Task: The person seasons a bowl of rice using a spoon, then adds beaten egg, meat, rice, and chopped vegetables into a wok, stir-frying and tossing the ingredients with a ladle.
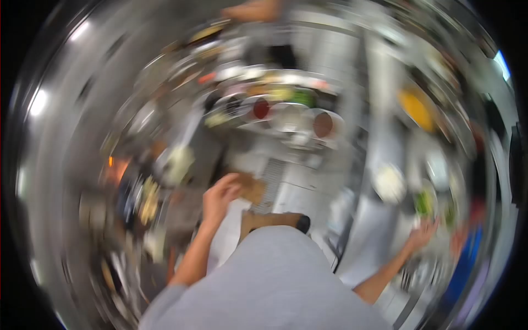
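The whole view is smeared by motion. My left hand [223,192] is raised in front of my body, above the floor, its fingers bent; whether anything is between them is too blurred to tell. On the right, my right hand [422,234] reaches out beside the counter, just below a container of something green [424,202]. Its fingers are blurred, and no held object can be made out. A round white item [389,183] lies on the counter, up and to the left of that hand.
Several bowls, one with dark red contents [261,109], stand ahead. A yellow item [416,109] is at the upper right. An orange flame [116,168] glows at the left among blurred cookware. Another person's arm [256,11] shows at the top.
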{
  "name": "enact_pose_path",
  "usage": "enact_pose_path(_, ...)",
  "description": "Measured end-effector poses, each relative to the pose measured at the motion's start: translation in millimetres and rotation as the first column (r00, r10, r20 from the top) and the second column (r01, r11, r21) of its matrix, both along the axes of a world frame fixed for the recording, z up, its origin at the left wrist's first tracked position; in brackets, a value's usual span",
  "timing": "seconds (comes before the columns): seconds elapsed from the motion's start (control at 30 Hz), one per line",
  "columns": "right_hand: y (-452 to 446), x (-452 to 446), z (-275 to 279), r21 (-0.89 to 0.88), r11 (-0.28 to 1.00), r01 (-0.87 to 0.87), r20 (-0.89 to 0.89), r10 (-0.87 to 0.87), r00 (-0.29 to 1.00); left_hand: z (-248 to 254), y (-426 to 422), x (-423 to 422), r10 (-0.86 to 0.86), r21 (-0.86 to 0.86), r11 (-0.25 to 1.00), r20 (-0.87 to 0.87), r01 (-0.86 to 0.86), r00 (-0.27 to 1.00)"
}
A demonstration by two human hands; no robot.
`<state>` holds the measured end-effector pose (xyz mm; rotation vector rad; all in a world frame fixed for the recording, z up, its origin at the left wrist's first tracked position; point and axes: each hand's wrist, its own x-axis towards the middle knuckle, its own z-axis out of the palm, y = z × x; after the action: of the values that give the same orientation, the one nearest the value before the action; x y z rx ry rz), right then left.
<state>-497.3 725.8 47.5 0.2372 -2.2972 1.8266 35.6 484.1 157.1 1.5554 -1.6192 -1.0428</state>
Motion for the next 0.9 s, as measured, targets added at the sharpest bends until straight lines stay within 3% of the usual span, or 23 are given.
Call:
enact_pose_path(0.03,-38,-25,-56,0.011,0.991,-0.133,-0.153,0.133,0.979,-8,-1,28,-0.012,-0.054,0.998,0.299,0.030,0.954)
enact_pose_path(0.07,-73,16,-22,0.087,0.916,-0.391,0.240,0.362,0.901,-23,1,53,0.087,-0.130,0.991,0.446,-0.031,0.891)
enact_pose_path(0.1,-109,21,-48,0.295,0.814,-0.500,0.131,0.484,0.865,-33,7,74,0.143,-0.179,0.983,0.582,-0.046,0.800)
enact_pose_path(0.17,-174,92,-24,0.144,0.545,-0.826,0.134,0.817,0.562,3,27,91,0.319,-0.581,0.814,0.448,0.001,0.835)
enact_pose_path(0.23,-222,173,21,0.316,0.293,-0.902,-0.025,0.953,0.301,5,46,129,0.500,-0.568,0.806,0.504,-0.165,0.704)
enact_pose_path(0.3,-264,219,31,0.544,0.076,-0.836,-0.013,0.997,0.082,-8,58,180,0.649,-0.598,0.744,0.538,-0.299,0.538)
enact_pose_path(0.37,-302,283,27,0.274,-0.084,-0.958,0.103,0.993,-0.058,-33,60,232,0.728,-0.627,0.668,0.443,-0.400,0.523)
enact_pose_path(0.4,-317,326,29,0.243,-0.216,-0.946,0.105,0.975,-0.196,-33,56,251,0.797,-0.708,0.595,0.459,-0.381,0.393)
enact_pose_path(0.43,-329,375,37,0.213,-0.339,-0.916,0.097,0.940,-0.326,-45,56,274,0.810,-0.714,0.579,0.447,-0.394,0.380)
enact_pose_path(0.5,-330,484,65,0.128,-0.564,-0.816,0.156,0.824,-0.545,-82,53,320,0.738,-0.369,0.670,0.430,-0.645,0.520)
enact_pose_path(0.53,-331,532,64,0.150,-0.625,-0.766,0.182,0.779,-0.600,-91,52,333,0.749,-0.376,0.658,0.416,-0.652,0.517)
enact_pose_path(0.6,-333,615,15,0.121,-0.738,-0.664,0.206,0.673,-0.710,-108,53,347,0.677,-0.549,0.733,0.529,-0.402,0.512)
enact_pose_path(0.63,-336,650,-8,0.078,-0.789,-0.610,0.191,0.612,-0.768,-111,53,351,0.681,-0.554,0.729,0.521,-0.403,0.515)
enact_pose_path(0.67,-337,673,-2,-0.052,-0.843,-0.535,0.425,0.466,-0.776,-114,52,353,0.705,-0.590,0.703,0.508,-0.396,0.495)
enact_pose_path(0.7,-338,695,10,-0.198,-0.857,-0.475,0.613,0.270,-0.742,-116,48,358,0.731,-0.628,0.674,0.493,-0.389,0.472)
enact_pose_path(0.77,-343,730,29,-0.151,-0.867,-0.475,0.662,0.268,-0.700,-128,38,370,0.742,-0.646,0.652,0.436,-0.397,0.510)
enact_pose_path(0.83,-351,762,48,-0.247,-0.817,-0.521,0.634,0.270,-0.725,-116,21,396,0.738,-0.661,0.641,0.391,-0.390,0.550)
enact_pose_path(0.9,-348,782,67,-0.312,-0.758,-0.572,0.642,0.275,-0.715,-93,-2,427,0.793,-0.690,0.582,0.363,-0.431,0.490)
